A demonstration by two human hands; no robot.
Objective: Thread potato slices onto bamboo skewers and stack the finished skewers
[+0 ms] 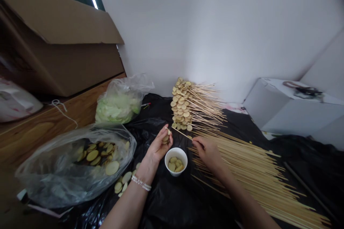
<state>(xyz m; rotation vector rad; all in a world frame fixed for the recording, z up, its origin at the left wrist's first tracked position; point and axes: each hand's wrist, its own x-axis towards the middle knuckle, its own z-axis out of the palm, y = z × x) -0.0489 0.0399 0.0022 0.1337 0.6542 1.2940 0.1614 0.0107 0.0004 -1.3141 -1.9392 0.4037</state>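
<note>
Pinching slices [166,139], left hand [158,146]; right hand [208,151] grips stick [181,133]. Slices: likely slick, brittle; hold by rims. Stick: probably light, stiff.

Black plastic [172,200] carries skewers [255,171], a white bowl [176,174] and pale slices [126,177].

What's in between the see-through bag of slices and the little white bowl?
Your left forearm with its beaded bracelet, and some loose slices, over black plastic. The head view shows it.
</note>
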